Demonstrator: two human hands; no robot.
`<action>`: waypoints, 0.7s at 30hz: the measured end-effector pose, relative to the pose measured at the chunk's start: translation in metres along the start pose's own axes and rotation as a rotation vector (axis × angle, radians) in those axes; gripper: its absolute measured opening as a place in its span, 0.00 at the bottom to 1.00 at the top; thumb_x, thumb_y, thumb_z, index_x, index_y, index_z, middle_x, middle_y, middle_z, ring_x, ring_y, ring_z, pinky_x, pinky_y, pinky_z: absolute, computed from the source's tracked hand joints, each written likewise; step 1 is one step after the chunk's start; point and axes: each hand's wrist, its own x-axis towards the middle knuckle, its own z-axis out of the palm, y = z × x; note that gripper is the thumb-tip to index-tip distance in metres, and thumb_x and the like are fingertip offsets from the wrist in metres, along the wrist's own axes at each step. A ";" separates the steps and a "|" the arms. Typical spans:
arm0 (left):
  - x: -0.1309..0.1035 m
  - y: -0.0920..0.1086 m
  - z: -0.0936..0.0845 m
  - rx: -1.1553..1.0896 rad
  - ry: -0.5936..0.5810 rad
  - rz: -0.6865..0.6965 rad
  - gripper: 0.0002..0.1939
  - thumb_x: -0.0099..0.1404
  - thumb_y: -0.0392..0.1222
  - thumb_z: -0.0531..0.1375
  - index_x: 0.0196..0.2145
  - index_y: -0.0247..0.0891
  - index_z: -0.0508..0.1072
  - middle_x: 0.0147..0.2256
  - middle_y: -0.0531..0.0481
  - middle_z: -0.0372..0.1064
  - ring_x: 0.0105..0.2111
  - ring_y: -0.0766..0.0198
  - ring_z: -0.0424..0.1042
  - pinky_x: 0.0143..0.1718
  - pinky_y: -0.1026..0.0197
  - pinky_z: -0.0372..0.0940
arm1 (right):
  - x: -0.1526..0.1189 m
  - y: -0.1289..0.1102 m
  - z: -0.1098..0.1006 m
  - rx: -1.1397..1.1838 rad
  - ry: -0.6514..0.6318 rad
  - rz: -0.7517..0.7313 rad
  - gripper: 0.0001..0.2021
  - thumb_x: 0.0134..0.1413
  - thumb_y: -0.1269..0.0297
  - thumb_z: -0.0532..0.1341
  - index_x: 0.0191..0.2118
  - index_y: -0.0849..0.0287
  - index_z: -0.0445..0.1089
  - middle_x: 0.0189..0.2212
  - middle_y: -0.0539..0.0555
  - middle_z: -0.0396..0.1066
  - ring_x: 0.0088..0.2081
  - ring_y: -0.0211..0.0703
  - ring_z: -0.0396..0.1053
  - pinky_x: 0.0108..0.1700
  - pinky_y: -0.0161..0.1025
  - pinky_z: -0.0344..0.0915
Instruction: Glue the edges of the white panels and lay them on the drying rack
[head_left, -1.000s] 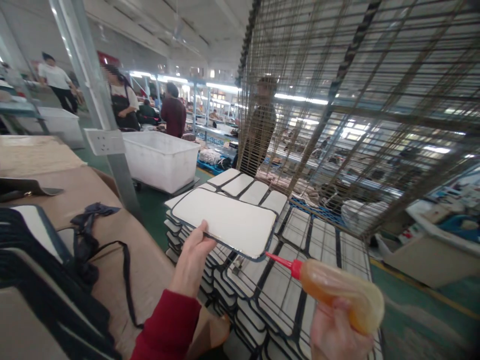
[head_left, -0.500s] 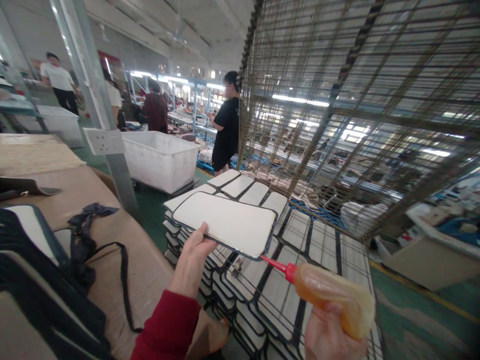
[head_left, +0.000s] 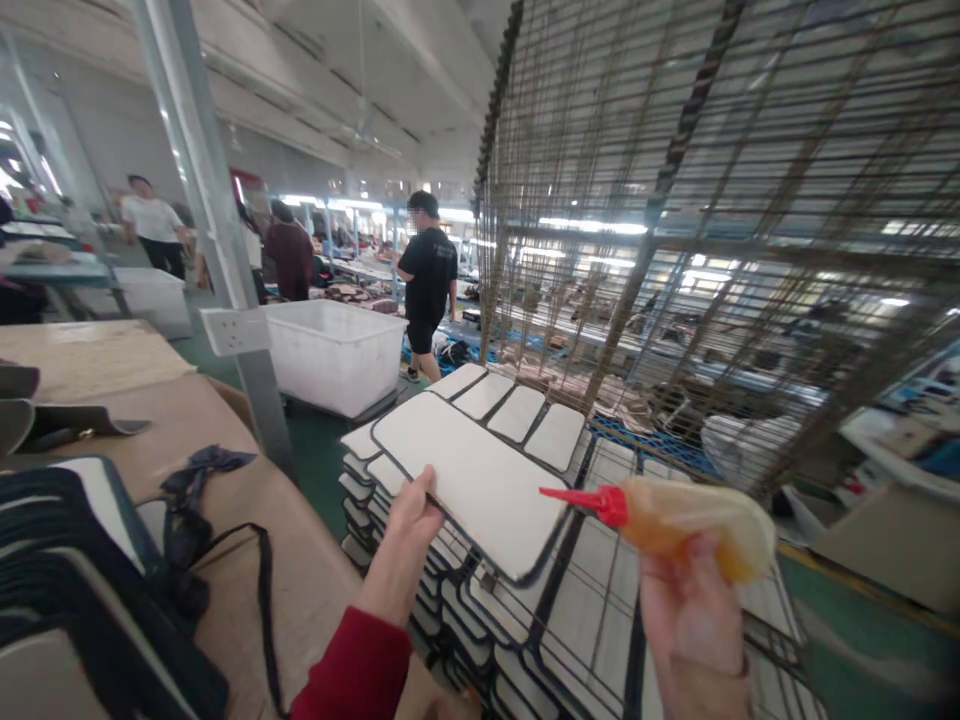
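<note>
A white panel with rounded corners and a dark edge point(head_left: 472, 470) is tilted above the rack, pinched along its near edge by my left hand point(head_left: 409, 520), thumb on top. My right hand point(head_left: 694, 590) is wrapped round a soft squeeze bottle of amber glue point(head_left: 697, 515). Its red nozzle point(head_left: 577, 499) points left, and the tip appears over the panel's right end; whether it touches cannot be told. Below lie wire rack layers bearing several similar white panels point(head_left: 600, 580), set in rows.
An upright wire rack section point(head_left: 637, 200) rises behind the panels. At left is a brown table point(head_left: 247, 570) with a stack of dark-edged pieces point(head_left: 82, 590) and a dark strap point(head_left: 266, 600). Beyond stand a metal post point(head_left: 217, 200), a white bin point(head_left: 337, 350) and several people, one in black point(head_left: 431, 270).
The panel has tipped, its right end now lower and nearer. The bottle has moved up and right, its nozzle going from the near corner to over the right end. The view has shifted.
</note>
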 end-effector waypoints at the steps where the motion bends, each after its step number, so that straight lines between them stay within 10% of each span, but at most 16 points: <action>1: -0.003 0.000 0.000 -0.021 0.018 0.001 0.07 0.60 0.31 0.60 0.31 0.41 0.66 0.31 0.51 0.73 0.37 0.59 0.74 0.40 0.59 0.70 | 0.011 0.002 0.006 0.006 -0.027 0.009 0.16 0.41 0.58 0.73 0.38 0.55 0.74 0.39 0.49 0.75 0.41 0.41 0.72 0.42 0.36 0.72; 11: -0.036 0.007 0.004 0.127 -0.273 -0.016 0.12 0.53 0.31 0.63 0.36 0.36 0.70 0.31 0.49 0.76 0.29 0.62 0.75 0.31 0.63 0.68 | 0.065 0.037 0.034 -0.025 -0.234 0.168 0.24 0.26 0.62 0.77 0.37 0.57 0.73 0.35 0.51 0.74 0.37 0.41 0.72 0.40 0.40 0.72; 21: -0.031 0.026 -0.006 0.148 -0.234 -0.071 0.14 0.53 0.30 0.64 0.38 0.38 0.68 0.31 0.49 0.76 0.27 0.61 0.75 0.29 0.62 0.68 | -0.007 0.023 -0.042 -0.203 -0.318 0.390 0.23 0.26 0.65 0.78 0.35 0.62 0.75 0.31 0.60 0.76 0.30 0.47 0.74 0.30 0.35 0.72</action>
